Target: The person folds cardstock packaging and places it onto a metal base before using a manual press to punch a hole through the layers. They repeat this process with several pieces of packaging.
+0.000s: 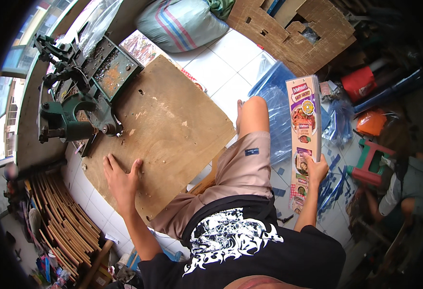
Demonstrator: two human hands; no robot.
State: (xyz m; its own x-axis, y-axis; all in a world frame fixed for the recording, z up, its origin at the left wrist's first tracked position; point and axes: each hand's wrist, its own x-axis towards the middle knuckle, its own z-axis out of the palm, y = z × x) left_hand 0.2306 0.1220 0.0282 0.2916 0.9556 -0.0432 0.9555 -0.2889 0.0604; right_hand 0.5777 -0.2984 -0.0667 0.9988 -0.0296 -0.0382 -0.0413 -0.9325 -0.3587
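Nearest the lens: black shirt with white print [230, 241], at 6 o'clock, then tan shorts [230, 168] over a raised knee, bare foot resting on white floor tiles [221, 62].

Left hand [120, 179], at 8 o'clock: laid flat on the worn plywood board [168, 125], palm down, fingers spread moderately apart, thumb angled out toward 1 o'clock. Gripping nothing; touching only wood, probably bracing the board or the body's lean. Beyond the fingertips, toward 10 o'clock, green cast-iron press machine [71, 113] sitting at the board's far edge, near the hand yet apart from it, with a rusty parts tray [107, 67] behind.

Right hand [316, 169], at 3 o'clock: closed around the lower part of a long printed cardboard strip [304, 125], thumb on the front face, other fingers wrapped behind and hidden. Strip held upright and off the floor, pictured side facing the camera, likely for a look at it or to keep it flat. Blue plastic sheeting [276, 111] just behind it.

Elsewhere: striped sack [182, 24] at 12 o'clock, punched cardboard sheet [293, 33] at 1, stacked wooden slats [57, 216] at 8, a second person [404, 188] seated at 3.
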